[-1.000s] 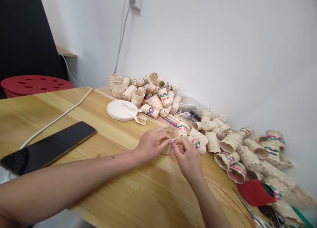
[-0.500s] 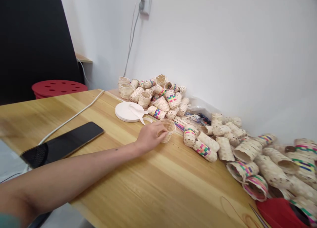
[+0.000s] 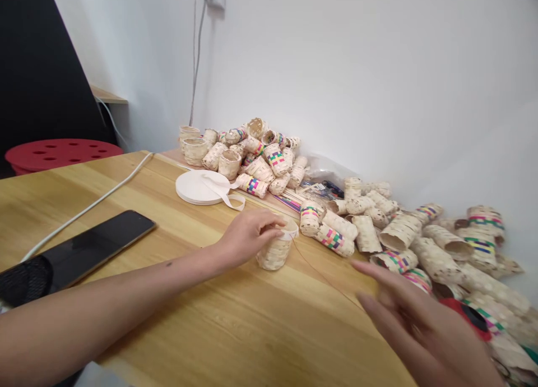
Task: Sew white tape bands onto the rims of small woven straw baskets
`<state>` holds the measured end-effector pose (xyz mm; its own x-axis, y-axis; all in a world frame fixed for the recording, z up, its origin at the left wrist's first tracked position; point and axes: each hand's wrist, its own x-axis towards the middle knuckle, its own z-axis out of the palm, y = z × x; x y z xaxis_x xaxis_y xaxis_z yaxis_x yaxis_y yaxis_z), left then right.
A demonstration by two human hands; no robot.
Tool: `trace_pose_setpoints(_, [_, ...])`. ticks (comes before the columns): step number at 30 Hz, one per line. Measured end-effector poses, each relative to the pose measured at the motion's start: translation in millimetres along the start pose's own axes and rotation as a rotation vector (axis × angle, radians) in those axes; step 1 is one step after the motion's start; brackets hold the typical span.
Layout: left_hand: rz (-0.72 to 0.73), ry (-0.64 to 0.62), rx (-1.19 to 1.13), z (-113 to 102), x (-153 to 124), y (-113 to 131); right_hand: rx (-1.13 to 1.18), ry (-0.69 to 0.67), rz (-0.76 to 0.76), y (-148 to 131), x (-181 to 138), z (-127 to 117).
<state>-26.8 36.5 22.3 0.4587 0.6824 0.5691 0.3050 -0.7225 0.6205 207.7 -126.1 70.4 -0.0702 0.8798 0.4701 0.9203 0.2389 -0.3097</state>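
On the table [image 3: 235,325] there's this pale, rough-woven basket [image 3: 273,257], left hand [image 3: 247,235] pinching its whitish rim [image 3: 291,232]. Right hand's [image 3: 424,319] spread, slightly blurry, orange thread [image 3: 314,266] running toward it.

I make out rough, matt woven strips, bamboo-like, in the small basket [image 3: 272,256], with smooth, cloth-like tape [image 3: 290,235] at its rim. The piled baskets [image 3: 399,231] look equally coarse. The counter [image 3: 235,325] shows smooth wood with a soft sheen; the phone [image 3: 113,240] has a glossy, glass-like screen. The ribbon roll [image 3: 195,187] looks matt, the stool [image 3: 63,151] smooth plastic, the wall [image 3: 357,78] plain matt paint.
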Motion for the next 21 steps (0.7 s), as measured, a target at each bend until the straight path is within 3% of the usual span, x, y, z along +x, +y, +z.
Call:
trace_pose_setpoints(4, [0.000, -0.066, -0.071, 2, -2, 4, 0.138, -0.169, 0.010, -11, 58, 47])
trace_pose_setpoints(8, [0.004, -0.107, -0.075, 2, -3, 7, 0.245, -0.203, 0.008, 5, 75, 78])
trace_pose_setpoints(16, [0.055, -0.161, -0.096, 3, 0, -1, 0.365, -0.152, -0.063, 10, 66, 86])
trace_pose_setpoints(21, [0.028, -0.062, -0.153, 6, -2, -1, 0.259, -0.031, 0.004, -2, 58, 79])
